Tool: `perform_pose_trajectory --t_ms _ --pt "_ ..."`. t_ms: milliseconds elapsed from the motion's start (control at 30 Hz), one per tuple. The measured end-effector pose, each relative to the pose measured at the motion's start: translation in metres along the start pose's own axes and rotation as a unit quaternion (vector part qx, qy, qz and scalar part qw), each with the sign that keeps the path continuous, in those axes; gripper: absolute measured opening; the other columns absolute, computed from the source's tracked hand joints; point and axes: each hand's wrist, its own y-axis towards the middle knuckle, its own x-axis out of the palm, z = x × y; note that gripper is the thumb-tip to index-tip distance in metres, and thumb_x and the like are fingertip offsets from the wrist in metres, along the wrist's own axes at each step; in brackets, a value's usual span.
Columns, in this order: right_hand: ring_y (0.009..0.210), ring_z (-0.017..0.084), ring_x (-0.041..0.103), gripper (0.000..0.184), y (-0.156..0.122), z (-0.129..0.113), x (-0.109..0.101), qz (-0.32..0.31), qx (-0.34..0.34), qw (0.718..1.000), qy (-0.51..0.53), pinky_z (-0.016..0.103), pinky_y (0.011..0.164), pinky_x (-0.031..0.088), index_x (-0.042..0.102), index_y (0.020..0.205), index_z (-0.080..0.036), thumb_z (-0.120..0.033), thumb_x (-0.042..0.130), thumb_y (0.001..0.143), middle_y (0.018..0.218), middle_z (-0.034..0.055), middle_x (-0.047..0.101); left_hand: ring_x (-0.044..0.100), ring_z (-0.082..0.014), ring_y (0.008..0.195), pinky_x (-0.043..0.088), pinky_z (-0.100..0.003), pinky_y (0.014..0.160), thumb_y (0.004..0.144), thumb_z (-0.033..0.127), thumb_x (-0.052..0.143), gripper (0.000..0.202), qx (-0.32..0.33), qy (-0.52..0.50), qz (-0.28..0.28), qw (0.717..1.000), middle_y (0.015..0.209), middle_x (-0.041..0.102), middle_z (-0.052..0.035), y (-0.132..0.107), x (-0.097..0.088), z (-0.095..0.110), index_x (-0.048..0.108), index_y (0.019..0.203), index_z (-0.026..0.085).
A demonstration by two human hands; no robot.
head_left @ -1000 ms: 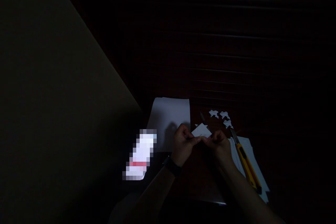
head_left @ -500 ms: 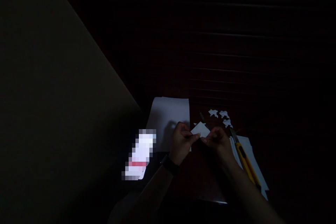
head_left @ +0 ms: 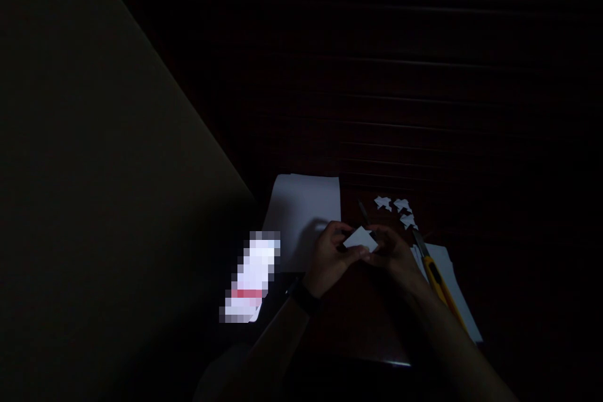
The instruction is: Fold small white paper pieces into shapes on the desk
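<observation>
A small folded piece of white paper [head_left: 360, 239], diamond-like in outline, is held between both hands just above the dark table. My left hand [head_left: 330, 254] grips its left and lower side, thumb on the near face. From the other side my right hand [head_left: 393, 256] pinches the right and lower edge, its thumb close to the left thumb. Some of the fingers behind the paper are hidden. Beyond the hands lie several small folded white paper shapes [head_left: 402, 205], and a thin dark pen-like tool [head_left: 362, 208] rests behind the paper.
A stack of white sheets [head_left: 306, 195] lies at the left. On the right a yellow utility knife [head_left: 440, 286], blade extended, lies across more white paper [head_left: 455, 282]. A bright, pixelated phone-like screen [head_left: 252, 276] is at lower left. The wall [head_left: 94, 138] rises at left.
Both hands have drawn closer together around the paper, which sits slightly lower. My right fingers have moved up behind its right edge.
</observation>
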Motion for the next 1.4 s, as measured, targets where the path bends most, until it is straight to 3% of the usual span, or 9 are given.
perform_pose_trajectory --t_ms 233,467,667,833,1133,1400 --pt "0.078 0.02 0.06 0.06 0.0 0.007 0.001 -0.026 -0.026 0.999 -0.038 0.031 0.066 0.048 0.054 0.11 -0.026 -0.018 0.077 0.056 0.088 0.0011 0.064 0.066 -0.0197 0.073 0.05 -0.027 0.061 0.063 0.029 0.074 0.039 -0.056 -0.103 0.028 0.993 0.083 0.068 -0.0046 0.001 0.003 -0.007 0.053 0.095 0.017" --pt "0.063 0.016 0.057 0.056 -0.001 0.007 -0.001 -0.011 -0.013 0.998 -0.067 0.028 0.059 0.046 0.056 0.106 -0.024 -0.014 0.077 0.055 0.065 -0.0041 0.059 0.065 -0.0185 0.068 0.049 -0.026 0.056 0.06 0.027 0.077 0.04 -0.096 -0.099 0.038 0.99 0.077 0.067 -0.0039 -0.001 0.001 -0.007 0.055 0.092 0.017" --pt "0.06 0.015 0.056 0.056 0.001 0.003 -0.001 -0.004 -0.018 0.997 -0.08 0.027 0.058 0.045 0.057 0.106 -0.023 -0.016 0.078 0.055 0.061 -0.0052 0.057 0.064 -0.0187 0.069 0.05 -0.027 0.057 0.06 0.027 0.077 0.038 -0.116 -0.12 0.052 0.985 0.078 0.067 -0.0051 0.0 0.001 -0.005 0.056 0.09 0.016" --pt "0.062 0.015 0.058 0.048 0.0 0.007 0.001 0.022 -0.024 0.999 -0.041 0.027 0.061 0.046 0.059 0.103 -0.022 -0.018 0.076 0.059 0.067 -0.0028 0.061 0.064 -0.0187 0.073 0.05 -0.026 0.059 0.061 0.026 0.076 0.037 -0.121 -0.14 0.087 0.979 0.085 0.067 -0.0064 0.0 0.002 -0.002 0.056 0.091 0.016" --pt "0.059 0.013 0.06 0.046 0.0 0.014 0.004 0.023 0.049 0.989 0.136 0.028 0.066 0.048 0.062 0.095 -0.022 -0.006 0.075 0.054 0.062 -0.0055 0.062 0.064 -0.0211 0.08 0.05 -0.029 0.064 0.061 0.028 0.077 0.041 -0.153 -0.188 0.066 0.968 0.095 0.066 -0.0096 -0.001 0.0 -0.012 0.058 0.095 0.017" --pt "0.068 0.018 0.063 0.046 0.0 0.01 0.003 0.01 0.022 0.993 0.113 0.033 0.071 0.048 0.061 0.098 -0.023 -0.015 0.078 0.056 0.069 -0.0015 0.067 0.064 -0.0209 0.082 0.051 -0.03 0.067 0.06 0.027 0.078 0.041 -0.166 -0.227 0.084 0.956 0.098 0.066 -0.0104 0.0 -0.002 -0.01 0.059 0.094 0.017"
